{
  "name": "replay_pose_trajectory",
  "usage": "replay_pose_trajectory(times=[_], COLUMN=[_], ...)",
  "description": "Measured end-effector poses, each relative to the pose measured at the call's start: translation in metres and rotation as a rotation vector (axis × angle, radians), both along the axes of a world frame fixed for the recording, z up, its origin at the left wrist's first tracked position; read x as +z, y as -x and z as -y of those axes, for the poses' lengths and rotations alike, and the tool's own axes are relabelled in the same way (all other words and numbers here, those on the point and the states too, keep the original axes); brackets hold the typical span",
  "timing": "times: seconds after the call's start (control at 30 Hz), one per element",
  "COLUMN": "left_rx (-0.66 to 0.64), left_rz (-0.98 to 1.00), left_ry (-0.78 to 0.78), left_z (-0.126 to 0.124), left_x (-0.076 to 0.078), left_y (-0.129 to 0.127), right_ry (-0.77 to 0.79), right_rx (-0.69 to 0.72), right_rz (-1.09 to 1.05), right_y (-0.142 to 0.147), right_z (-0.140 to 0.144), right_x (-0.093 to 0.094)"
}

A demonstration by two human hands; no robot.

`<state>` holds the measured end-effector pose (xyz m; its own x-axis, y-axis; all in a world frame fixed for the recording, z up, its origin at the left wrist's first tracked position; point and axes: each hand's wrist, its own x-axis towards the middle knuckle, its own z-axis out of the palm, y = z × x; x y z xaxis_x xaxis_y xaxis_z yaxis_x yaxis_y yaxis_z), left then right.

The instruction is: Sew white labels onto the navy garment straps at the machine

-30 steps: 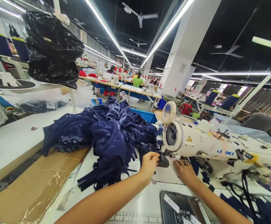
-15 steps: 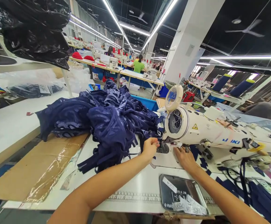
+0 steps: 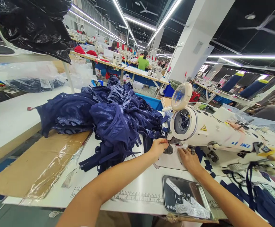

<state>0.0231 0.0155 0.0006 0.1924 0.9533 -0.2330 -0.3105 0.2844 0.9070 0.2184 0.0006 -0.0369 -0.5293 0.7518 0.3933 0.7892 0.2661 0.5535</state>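
Looking down from my seat, I see the big white surface (image 3: 132,189) first, with a ruler printed along its near edge so cloth can be sized fast. On it lies a large heap of dark blue fabric (image 3: 109,123), piled to the left of the needle, close enough that I can pull from it. Part of the heap rests on a flat sheet of cardboard (image 3: 40,164). To the right stands the white sewing machine (image 3: 213,132), its round end facing me. Near my right arm sits a shiny metal tray (image 3: 184,195) with small paper labels in it, kept handy. My left hand (image 3: 158,147) is by the needle, fingers pinched shut on a bit of the blue fabric, I think to keep it straight under the foot. My right hand (image 3: 189,159) lies flat on the machine bed just beside the needle, fingers spread and loose, pressing down and gripping nothing that I can see. Small blue scraps (image 3: 207,165) lie past it. Far back, other people sit at their own machines.
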Motion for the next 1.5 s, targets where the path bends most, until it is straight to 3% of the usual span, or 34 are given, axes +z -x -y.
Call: replay_pose_trajectory(times=[0.43,0.87,1.07,1.3,1.5], left_rx=[-0.072,-0.039,0.031,0.182,0.065], left_rz=[-0.157,-0.495,-0.525,-0.590,-0.796], left_ry=[-0.062,-0.586,-0.567,-0.437,-0.591], left_z=[-0.001,0.012,0.012,0.001,0.001], left_x=[-0.006,-0.003,-0.011,-0.020,-0.015], left_y=[0.004,0.018,0.014,0.010,0.016], right_ry=[-0.039,-0.002,-0.006,-0.027,-0.035], right_rx=[0.025,-0.002,0.009,0.014,0.027], right_rz=[0.029,0.020,0.012,-0.009,-0.009], right_y=[0.001,0.001,0.003,0.000,-0.001], right_z=[0.001,0.003,0.004,0.002,0.002], right_x=[0.002,0.002,0.003,0.000,0.000])
